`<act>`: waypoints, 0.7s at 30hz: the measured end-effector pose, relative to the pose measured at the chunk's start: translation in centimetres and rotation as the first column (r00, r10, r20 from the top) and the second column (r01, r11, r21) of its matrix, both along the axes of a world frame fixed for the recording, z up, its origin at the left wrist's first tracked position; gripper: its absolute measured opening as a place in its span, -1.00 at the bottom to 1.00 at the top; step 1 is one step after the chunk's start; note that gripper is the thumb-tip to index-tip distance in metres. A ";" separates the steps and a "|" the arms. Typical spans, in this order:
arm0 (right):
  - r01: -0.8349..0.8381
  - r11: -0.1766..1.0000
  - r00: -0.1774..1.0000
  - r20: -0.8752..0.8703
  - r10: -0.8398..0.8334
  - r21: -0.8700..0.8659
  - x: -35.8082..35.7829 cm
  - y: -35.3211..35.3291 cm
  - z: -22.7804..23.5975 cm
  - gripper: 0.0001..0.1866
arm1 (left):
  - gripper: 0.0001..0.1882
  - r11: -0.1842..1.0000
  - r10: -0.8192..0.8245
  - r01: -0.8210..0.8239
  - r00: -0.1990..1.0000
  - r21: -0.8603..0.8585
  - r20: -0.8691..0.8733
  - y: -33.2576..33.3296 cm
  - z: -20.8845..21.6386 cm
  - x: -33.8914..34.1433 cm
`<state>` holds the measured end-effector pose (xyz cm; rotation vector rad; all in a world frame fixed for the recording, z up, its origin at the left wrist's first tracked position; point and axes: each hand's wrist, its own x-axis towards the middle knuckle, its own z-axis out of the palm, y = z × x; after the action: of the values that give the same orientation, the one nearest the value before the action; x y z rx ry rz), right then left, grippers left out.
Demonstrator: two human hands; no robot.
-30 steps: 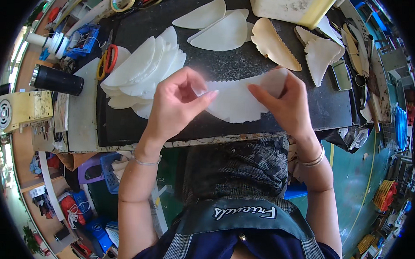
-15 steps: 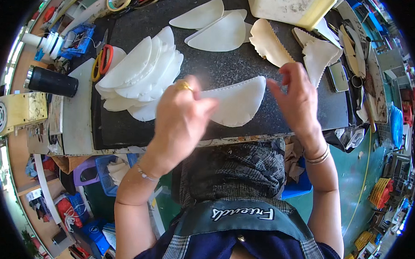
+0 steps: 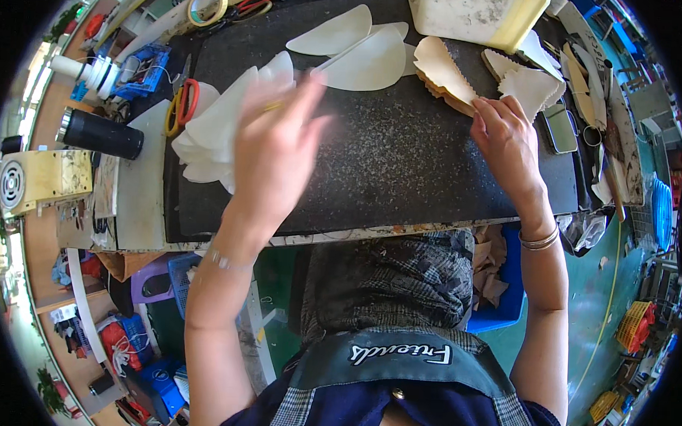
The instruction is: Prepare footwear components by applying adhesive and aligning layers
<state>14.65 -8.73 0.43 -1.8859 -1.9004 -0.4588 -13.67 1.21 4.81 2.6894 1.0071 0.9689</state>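
Note:
My left hand [image 3: 275,151], blurred by motion, is over the pile of white half-moon pieces [image 3: 212,137] at the left of the black work mat. Its thumb and forefinger show apart, and I see nothing between them. At the right, my right hand [image 3: 507,140] has its fingertips pinched together at the lower end of a stack of tan scalloped pieces [image 3: 443,72]. What the fingertips grip there is partly hidden by the hand. More white half-moon pieces [image 3: 365,60] with smooth edges lie at the back middle. Small pale crumbs [image 3: 381,147] are scattered across the mat [image 3: 402,189].
Scissors with red and yellow handles [image 3: 182,106] and a black bottle [image 3: 102,133] stand left. A tape roll [image 3: 208,7] lies at the back. A white container [image 3: 468,18], pale scalloped pieces [image 3: 529,86] and a small tray [image 3: 559,129] are right. Below is a blue bin [image 3: 510,286].
The white scalloped half-moon piece has gone from mid-mat. My left hand has moved left and up to the white pile; my right hand has come down onto the tan stack, its fingers closing.

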 end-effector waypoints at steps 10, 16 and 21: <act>0.195 0.970 0.892 -0.437 -0.113 0.147 1.0 -0.8 -0.1 -0.90 | -0.81 0.992 -0.051 0.059 0.996 0.114 -0.074 5.1 -2.9 5.6; 0.161 0.982 0.900 -0.423 -0.104 0.100 1.1 -0.8 -0.4 -0.91 | -0.93 0.967 0.053 -0.018 0.990 -0.255 0.131 3.5 -2.1 3.3; 0.175 0.983 0.855 -0.503 -0.125 0.053 1.2 -1.1 0.7 -0.87 | -0.91 0.878 0.082 0.029 0.975 -0.478 0.208 3.3 -3.3 1.6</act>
<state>15.83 -9.83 1.09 -1.8686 -1.3727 -0.0850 -12.06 4.50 1.56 2.1162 1.0702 0.8614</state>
